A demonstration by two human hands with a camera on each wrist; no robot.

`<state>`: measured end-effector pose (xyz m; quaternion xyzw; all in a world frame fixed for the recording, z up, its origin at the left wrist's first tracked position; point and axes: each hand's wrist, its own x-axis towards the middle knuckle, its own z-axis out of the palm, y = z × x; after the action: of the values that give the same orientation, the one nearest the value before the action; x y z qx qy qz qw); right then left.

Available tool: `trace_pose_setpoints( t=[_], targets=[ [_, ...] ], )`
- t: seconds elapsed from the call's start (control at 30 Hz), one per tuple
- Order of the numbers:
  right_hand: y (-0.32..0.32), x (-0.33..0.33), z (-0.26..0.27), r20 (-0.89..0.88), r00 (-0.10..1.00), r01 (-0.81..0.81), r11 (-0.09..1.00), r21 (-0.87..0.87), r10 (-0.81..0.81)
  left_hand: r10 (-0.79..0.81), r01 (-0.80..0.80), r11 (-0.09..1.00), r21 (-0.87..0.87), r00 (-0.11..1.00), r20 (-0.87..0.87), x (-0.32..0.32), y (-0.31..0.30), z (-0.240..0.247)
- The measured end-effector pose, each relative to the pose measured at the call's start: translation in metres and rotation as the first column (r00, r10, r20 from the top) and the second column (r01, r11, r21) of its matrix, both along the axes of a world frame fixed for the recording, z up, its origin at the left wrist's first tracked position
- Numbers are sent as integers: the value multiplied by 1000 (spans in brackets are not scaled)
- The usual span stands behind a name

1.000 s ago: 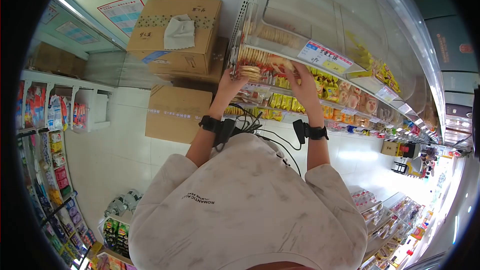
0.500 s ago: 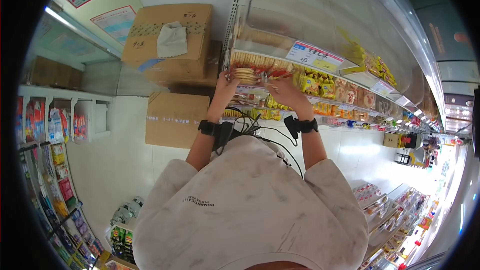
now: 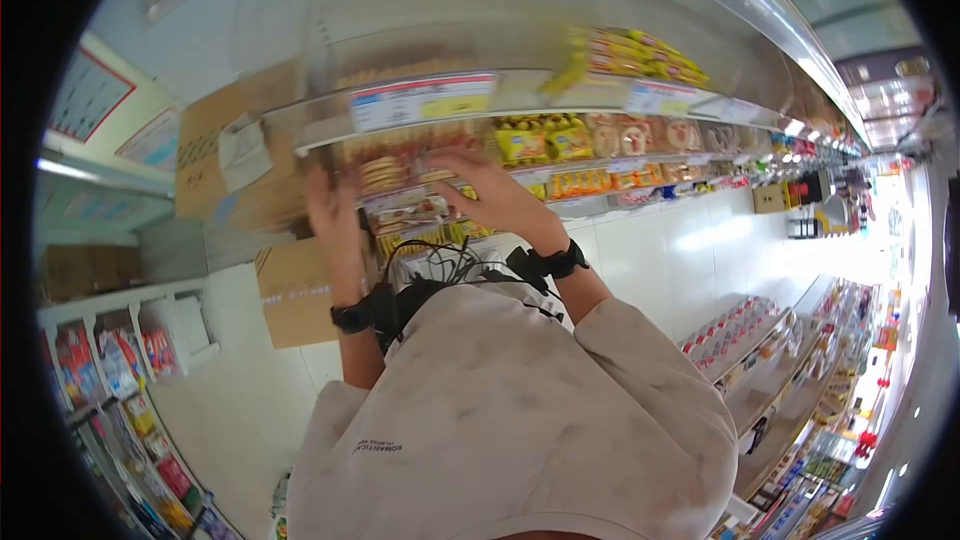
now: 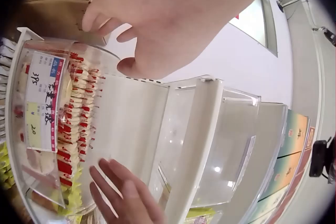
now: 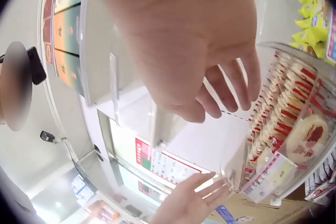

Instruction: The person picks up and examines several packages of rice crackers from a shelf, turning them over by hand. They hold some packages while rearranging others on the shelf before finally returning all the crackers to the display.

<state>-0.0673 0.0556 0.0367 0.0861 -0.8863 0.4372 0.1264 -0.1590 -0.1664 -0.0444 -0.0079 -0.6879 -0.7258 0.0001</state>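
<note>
Wrapped round flat biscuits [image 5: 283,111] with red print stand in a row in a clear shelf bin. My left hand [image 3: 338,225], blurred in the head view, is at the bin's left end, with nothing in its grasp. In the left wrist view the same hand [image 4: 163,19] has its fingers loosely extended. My right hand [image 3: 500,202] hovers at the front of the biscuits, fingers spread. The right wrist view shows that hand [image 5: 194,50] palm on, holding nothing. A price label [image 4: 43,100] covers part of the bin's front.
Yellow snack packets [image 3: 540,140] sit right of the biscuits, with more on the shelf above. A cardboard box [image 3: 225,155] with a cloth [image 3: 243,152] on it stands at the left. Black cables [image 3: 440,255] hang between my wrists.
My head view has swung right and blurred. Both hands were in among the biscuits; the left has drawn to the bin's left end, and the right's fingers have spread.
</note>
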Motion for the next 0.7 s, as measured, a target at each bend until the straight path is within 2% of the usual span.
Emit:
trace_pose_setpoints(
  t=[0.1,0.17,0.23,0.33,0.4,0.47,0.57,0.67,0.7],
  targets=[
    [31,26,28,-6,995,94,978,-188,-96,73,-83,993,-86,990,-122,-5,-11,-13],
    [66,44,35,-51,970,226,956,-188,-240,161,-184,976,-117,971,-178,-6,-14,-27],
    [107,64,37,-58,921,364,904,-226,-385,241,-276,954,-118,938,-250,12,3,-1],
    [192,88,2,-78,814,543,801,-251,-576,311,-366,922,-128,895,-320,40,26,29],
    [262,92,-40,36,674,725,651,-226,-738,326,-392,910,-137,879,-347,53,36,32],
    [341,85,-107,21,626,766,620,171,-779,317,-395,905,-155,873,-372,70,49,25],
    [381,44,-175,-95,673,739,672,45,-733,222,-268,954,-133,933,-285,94,78,37],
    [360,48,-135,250,716,663,747,48,-652,102,-129,987,-95,963,-249,107,102,40],
    [363,49,-137,224,721,668,744,25,-655,63,-94,989,-112,966,-251,111,112,46]
  ],
)
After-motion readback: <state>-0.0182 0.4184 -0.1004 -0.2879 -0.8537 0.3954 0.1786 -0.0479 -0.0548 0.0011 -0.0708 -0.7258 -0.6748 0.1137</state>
